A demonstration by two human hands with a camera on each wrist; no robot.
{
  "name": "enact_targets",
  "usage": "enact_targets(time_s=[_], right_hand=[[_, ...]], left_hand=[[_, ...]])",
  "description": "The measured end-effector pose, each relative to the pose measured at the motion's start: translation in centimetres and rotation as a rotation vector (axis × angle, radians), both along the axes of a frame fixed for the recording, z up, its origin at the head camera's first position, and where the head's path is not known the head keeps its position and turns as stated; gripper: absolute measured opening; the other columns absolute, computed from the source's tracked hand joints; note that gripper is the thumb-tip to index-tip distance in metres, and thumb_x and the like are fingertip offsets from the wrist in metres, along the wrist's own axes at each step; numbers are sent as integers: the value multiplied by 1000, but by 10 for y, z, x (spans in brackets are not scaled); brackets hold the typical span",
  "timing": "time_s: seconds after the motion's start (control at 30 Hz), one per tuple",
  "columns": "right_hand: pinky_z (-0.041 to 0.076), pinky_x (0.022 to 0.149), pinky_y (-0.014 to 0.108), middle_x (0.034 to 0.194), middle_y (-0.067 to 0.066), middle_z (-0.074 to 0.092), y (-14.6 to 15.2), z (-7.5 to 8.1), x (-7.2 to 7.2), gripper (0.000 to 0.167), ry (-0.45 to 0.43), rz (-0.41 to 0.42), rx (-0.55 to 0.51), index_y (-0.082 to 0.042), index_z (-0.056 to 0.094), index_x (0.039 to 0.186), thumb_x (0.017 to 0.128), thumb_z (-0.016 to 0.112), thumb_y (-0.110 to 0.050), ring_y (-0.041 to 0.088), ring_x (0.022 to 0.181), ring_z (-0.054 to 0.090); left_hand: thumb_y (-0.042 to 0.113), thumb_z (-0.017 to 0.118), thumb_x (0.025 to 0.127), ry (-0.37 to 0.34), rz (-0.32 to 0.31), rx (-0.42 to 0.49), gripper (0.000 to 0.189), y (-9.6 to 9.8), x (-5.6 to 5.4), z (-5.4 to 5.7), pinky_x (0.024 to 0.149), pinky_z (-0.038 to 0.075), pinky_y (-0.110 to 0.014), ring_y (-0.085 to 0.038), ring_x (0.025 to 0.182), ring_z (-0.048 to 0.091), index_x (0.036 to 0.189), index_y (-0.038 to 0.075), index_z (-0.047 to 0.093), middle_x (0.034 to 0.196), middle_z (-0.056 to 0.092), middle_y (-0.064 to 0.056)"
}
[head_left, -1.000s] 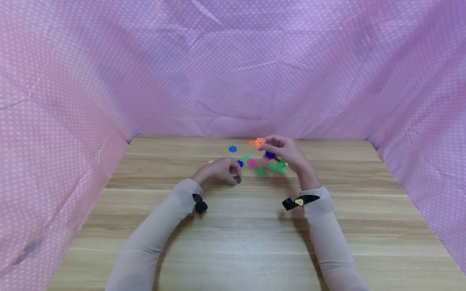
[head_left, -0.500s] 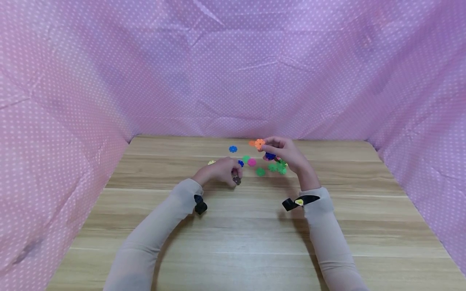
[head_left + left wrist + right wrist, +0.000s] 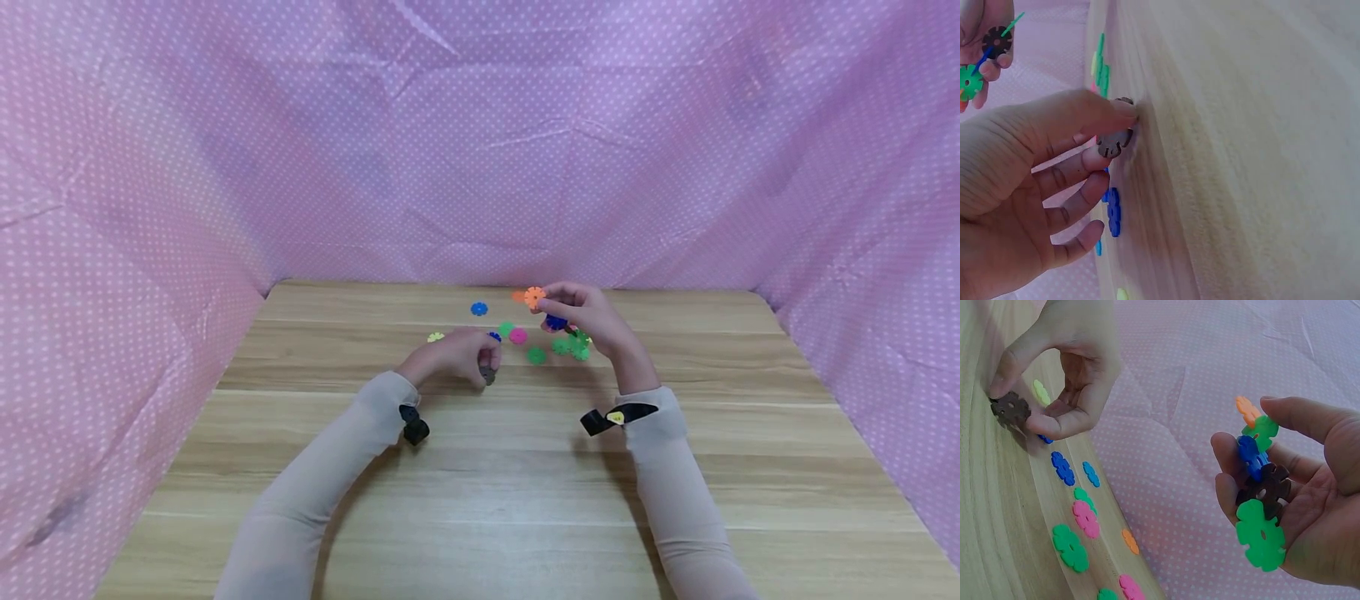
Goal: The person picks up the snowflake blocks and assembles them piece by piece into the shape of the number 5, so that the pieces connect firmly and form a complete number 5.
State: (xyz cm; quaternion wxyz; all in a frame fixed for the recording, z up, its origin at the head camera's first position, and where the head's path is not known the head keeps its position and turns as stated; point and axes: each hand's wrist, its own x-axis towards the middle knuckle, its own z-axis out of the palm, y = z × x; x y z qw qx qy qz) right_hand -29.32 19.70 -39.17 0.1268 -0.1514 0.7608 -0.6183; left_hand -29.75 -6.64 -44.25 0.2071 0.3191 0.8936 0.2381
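Between thumb and fingertip, my left hand pinches a dark brown notched plastic disc, held just over or against the wooden table; contact is unclear. My right hand is raised over the far part of the table and holds a chain of interlocked notched discs. In the right wrist view the chain runs from an orange disc through a green disc, a blue disc and a brown disc to another green disc. The fingers curl behind this chain, with the thumb near its orange end.
Loose discs lie scattered around the hands at the table's far side: a blue one, a pink one, a green one, a yellow one and several more. Pink dotted cloth hangs behind the wooden table.
The left hand has shifted very slightly toward the near side, and the brown disc in it has turned a little. My right hand with the chain stays almost still.
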Motion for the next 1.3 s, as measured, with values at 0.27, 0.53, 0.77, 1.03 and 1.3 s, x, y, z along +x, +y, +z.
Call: enact_targets(time_s=[0.27, 0.53, 0.77, 1.03, 1.3], right_hand=[[61, 76, 30, 98, -3, 74, -1, 1, 0, 28, -3, -6, -11, -3, 63, 121, 101, 66, -23, 17, 81, 74], [62, 76, 30, 99, -4, 75, -1, 4, 3, 28, -2, -14, -32, -3, 62, 121, 102, 65, -22, 19, 82, 74], [57, 90, 28, 104, -5, 75, -4, 5, 4, 29, 33, -35, -48, -4, 63, 121, 101, 66, -25, 17, 96, 71], [53, 96, 27, 102, -9, 74, -5, -1, 0, 27, 52, -81, -56, -5, 65, 120, 102, 65, -24, 12, 103, 68], [50, 101, 28, 104, -8, 73, -4, -3, -1, 34, 68, -83, -71, 2, 62, 126, 102, 64, -23, 15, 114, 63]], left_hand=[[14, 78, 91, 9, 133, 223, 10, -3, -4, -2, 81, 57, -26, -11, 90, 66, 100, 12, 80, 96, 77, 2], [14, 78, 91, 86, 351, 677, 16, 12, -3, 16, 82, 62, -28, -17, 90, 75, 106, 7, 78, 101, 79, -6], [14, 78, 91, 81, 378, 871, 14, 23, -1, 28, 84, 62, -29, -19, 92, 75, 103, 6, 77, 104, 78, -11], [12, 78, 91, 53, 419, 981, 17, 29, -3, 28, 87, 61, -29, -15, 95, 74, 105, 4, 78, 107, 78, -12], [6, 79, 89, 100, 411, 1040, 14, 37, -7, 25, 84, 62, -29, -14, 90, 75, 101, 0, 78, 104, 78, -17]])
